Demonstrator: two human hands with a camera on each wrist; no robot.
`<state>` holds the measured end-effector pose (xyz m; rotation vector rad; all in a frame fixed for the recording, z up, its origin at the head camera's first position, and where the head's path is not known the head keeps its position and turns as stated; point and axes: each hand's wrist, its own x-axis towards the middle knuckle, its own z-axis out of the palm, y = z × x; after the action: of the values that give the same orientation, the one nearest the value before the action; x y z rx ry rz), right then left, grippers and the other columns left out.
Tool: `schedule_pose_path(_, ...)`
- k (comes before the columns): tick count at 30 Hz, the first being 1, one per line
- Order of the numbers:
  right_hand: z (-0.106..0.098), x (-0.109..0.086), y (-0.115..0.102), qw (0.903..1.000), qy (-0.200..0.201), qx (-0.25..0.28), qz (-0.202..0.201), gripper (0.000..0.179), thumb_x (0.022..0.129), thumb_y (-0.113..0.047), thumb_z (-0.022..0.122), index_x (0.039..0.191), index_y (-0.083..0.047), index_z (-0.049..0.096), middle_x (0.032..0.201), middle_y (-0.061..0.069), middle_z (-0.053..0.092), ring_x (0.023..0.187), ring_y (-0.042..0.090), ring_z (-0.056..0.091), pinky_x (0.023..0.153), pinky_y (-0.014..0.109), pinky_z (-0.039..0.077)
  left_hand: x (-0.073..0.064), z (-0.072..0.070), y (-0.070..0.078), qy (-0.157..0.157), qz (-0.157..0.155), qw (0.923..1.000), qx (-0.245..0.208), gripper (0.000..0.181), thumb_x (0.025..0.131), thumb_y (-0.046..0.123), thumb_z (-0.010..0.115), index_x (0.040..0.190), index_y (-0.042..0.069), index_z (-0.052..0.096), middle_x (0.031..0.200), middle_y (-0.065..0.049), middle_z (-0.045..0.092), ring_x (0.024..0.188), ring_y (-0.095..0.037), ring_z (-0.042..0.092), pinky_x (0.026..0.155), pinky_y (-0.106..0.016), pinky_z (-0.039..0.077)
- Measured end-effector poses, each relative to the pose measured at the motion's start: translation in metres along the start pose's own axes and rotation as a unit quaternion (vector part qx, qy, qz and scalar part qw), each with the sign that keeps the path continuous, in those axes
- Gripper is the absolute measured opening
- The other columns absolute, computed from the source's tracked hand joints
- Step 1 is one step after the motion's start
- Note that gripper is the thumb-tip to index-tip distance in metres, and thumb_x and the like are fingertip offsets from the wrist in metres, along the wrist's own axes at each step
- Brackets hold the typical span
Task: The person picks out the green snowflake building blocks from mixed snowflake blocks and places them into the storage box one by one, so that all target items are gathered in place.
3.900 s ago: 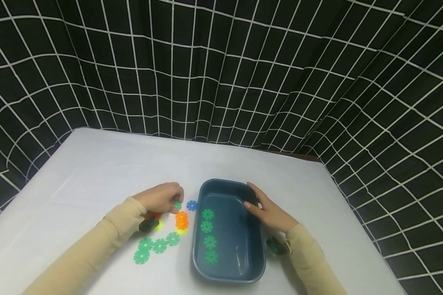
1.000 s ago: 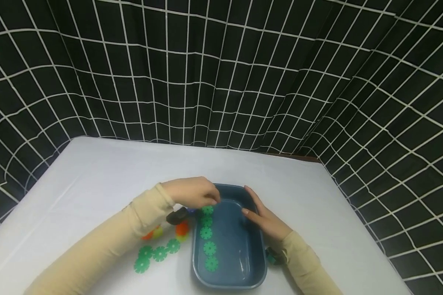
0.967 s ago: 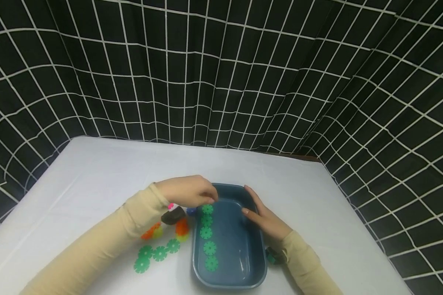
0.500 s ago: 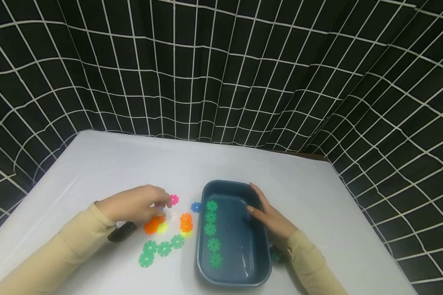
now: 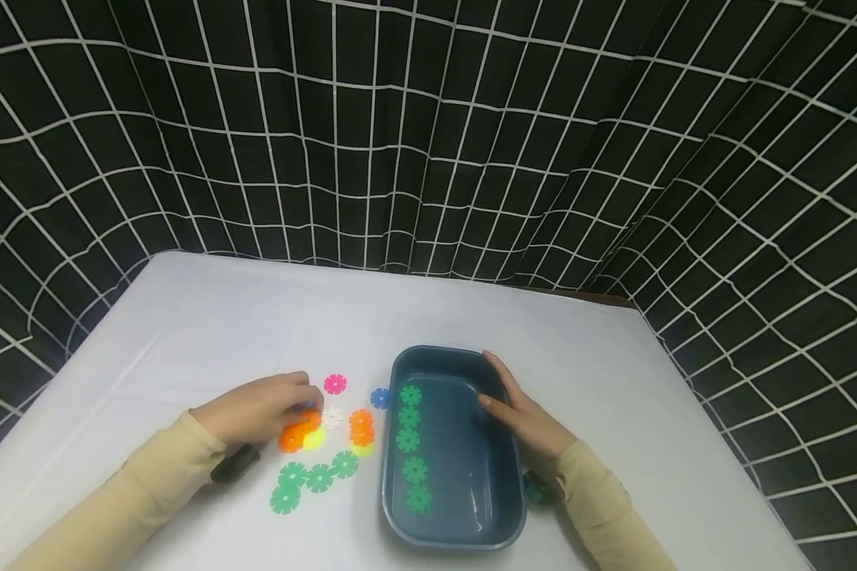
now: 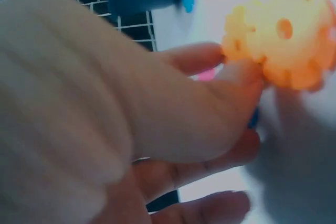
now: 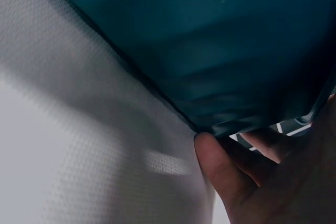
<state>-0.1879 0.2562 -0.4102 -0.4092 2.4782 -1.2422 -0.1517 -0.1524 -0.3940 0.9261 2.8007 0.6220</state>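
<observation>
My left hand [image 5: 257,408] reaches over a cluster of orange notched discs [image 5: 292,438] on the white table. In the left wrist view its thumb and index finger pinch the edge of an orange disc [image 6: 299,51]; the other fingers are spread. A yellow disc [image 5: 314,439] lies partly under the cluster, and a blue piece [image 5: 310,404] peeks out beneath the fingers. My right hand [image 5: 536,424] holds the right rim of a blue-grey tub [image 5: 464,476], thumb inside, fingers along the outer side. Several green discs [image 5: 415,470] lie in a column along the tub's left side.
Between hand and tub are a white disc [image 5: 332,418], a pink disc [image 5: 335,385], a blue disc [image 5: 380,398] by the tub wall, and stacked orange discs [image 5: 361,422] over yellow. Several green discs [image 5: 319,478] lie nearer the front. A black gridded curtain [image 5: 371,143] surrounds the table.
My left hand has moved from above the tub's far left corner back left to the orange cluster. The tub's column has one more green disc than at first. My right hand stays on the rim.
</observation>
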Motion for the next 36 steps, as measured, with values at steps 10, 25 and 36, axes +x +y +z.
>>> schedule_pose_path(10, 0.001, 0.000, -0.001, 1.0000, 0.000, -0.002, -0.001, 0.068, 0.097, -0.041, 0.050, 0.150, -0.044, 0.007, 0.161, 0.002, 0.008, 0.146, 0.035, 0.009, 0.109, 0.066, 0.015, 0.007, 0.008, -0.007, -0.018, -0.040, 0.9979, -0.048, 0.026, 0.079, 0.004, 0.073, 0.093, 0.021, 0.058, 0.089, 0.008, 0.051, 0.082, -0.011, 0.051, 0.075, -0.030, 0.049)
schedule_pose_path(25, 0.002, 0.000, -0.001, 1.0000, -0.001, 0.010, -0.001, 0.067, 0.097, -0.041, 0.050, 0.149, -0.046, 0.008, 0.161, 0.001, 0.008, 0.146, 0.034, 0.009, 0.110, 0.065, 0.014, 0.011, 0.011, -0.007, -0.042, -0.066, 0.9926, -0.093, 0.022, 0.079, 0.013, 0.076, 0.089, 0.020, 0.057, 0.081, 0.005, 0.048, 0.077, -0.012, 0.048, 0.068, -0.026, 0.044)
schedule_pose_path(36, 0.001, 0.001, 0.001, 1.0000, 0.000, 0.007, -0.002, 0.067, 0.096, -0.043, 0.050, 0.148, -0.048, 0.008, 0.161, 0.002, 0.008, 0.146, 0.034, 0.009, 0.111, 0.065, 0.013, 0.012, -0.011, 0.002, -0.031, -0.035, 0.9958, -0.079, 0.028, 0.081, 0.002, 0.070, 0.075, 0.015, 0.046, 0.063, 0.006, 0.041, 0.061, -0.010, 0.043, 0.057, -0.023, 0.038)
